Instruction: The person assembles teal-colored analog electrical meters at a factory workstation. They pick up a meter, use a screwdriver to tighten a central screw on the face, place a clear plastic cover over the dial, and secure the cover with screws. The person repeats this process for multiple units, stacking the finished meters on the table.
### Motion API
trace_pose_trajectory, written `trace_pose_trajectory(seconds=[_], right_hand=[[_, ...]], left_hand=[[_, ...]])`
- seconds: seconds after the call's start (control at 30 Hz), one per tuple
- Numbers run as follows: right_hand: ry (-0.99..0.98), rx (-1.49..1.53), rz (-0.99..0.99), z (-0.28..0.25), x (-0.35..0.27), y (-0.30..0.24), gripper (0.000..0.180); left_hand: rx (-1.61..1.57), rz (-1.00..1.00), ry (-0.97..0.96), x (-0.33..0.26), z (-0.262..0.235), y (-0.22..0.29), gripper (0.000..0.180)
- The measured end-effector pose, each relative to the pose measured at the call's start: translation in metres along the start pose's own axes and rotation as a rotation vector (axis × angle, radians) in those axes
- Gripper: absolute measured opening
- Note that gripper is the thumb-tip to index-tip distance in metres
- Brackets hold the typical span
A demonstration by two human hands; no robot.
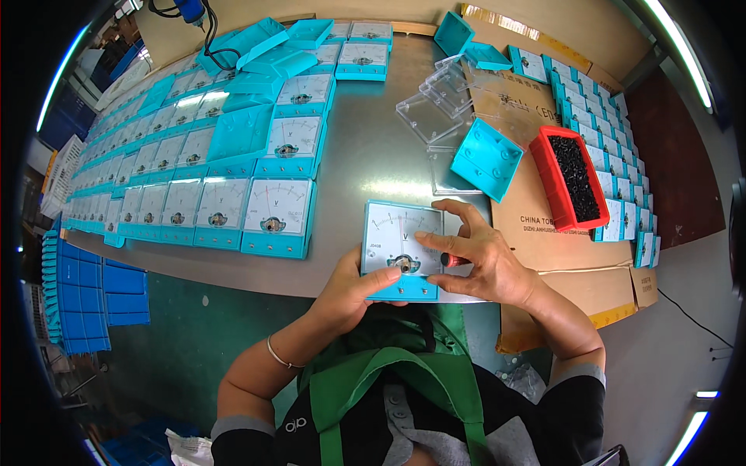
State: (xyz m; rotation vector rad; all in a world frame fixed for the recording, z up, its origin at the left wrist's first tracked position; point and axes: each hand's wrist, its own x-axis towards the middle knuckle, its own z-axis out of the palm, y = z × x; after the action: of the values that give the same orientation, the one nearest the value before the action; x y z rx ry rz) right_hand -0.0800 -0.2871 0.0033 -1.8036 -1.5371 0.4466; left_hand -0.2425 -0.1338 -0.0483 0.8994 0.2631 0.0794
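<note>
A teal-cased voltmeter (402, 233) with a white dial face is held at the table's front edge, tilted up toward me. My left hand (351, 279) grips its lower left corner, thumb over the bottom of the dial and fingers beneath. My right hand (486, 256) is at the meter's right side, with fingertips on its edge and over the dial. In the curl of that hand sits a short red and black tool handle (454, 260); its other end is hidden. An upturned teal case (487, 159) lies just beyond my right hand.
Rows of finished-looking voltmeters (276, 206) cover the left table, with loose teal cases (241, 132) on top. Clear plastic covers (429, 116) are stacked farther back. On the right, a red bin (571, 179) of small black parts stands on cardboard (536, 248), beside more meters (614, 167).
</note>
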Motion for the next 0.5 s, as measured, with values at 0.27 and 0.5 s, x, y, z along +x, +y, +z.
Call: trace_pose_trajectory(seconds=[0.27,0.5], right_hand=[[0.085,0.796,0.483,0.012,-0.016,0.007,0.015],[0.024,0.879,0.3,0.043,-0.016,0.014,0.011]], left_hand=[[-0.004,0.064,-0.085,-0.009,0.016,0.019,0.044],[-0.092,-0.031,-0.141,-0.001,0.02,0.016,0.047]])
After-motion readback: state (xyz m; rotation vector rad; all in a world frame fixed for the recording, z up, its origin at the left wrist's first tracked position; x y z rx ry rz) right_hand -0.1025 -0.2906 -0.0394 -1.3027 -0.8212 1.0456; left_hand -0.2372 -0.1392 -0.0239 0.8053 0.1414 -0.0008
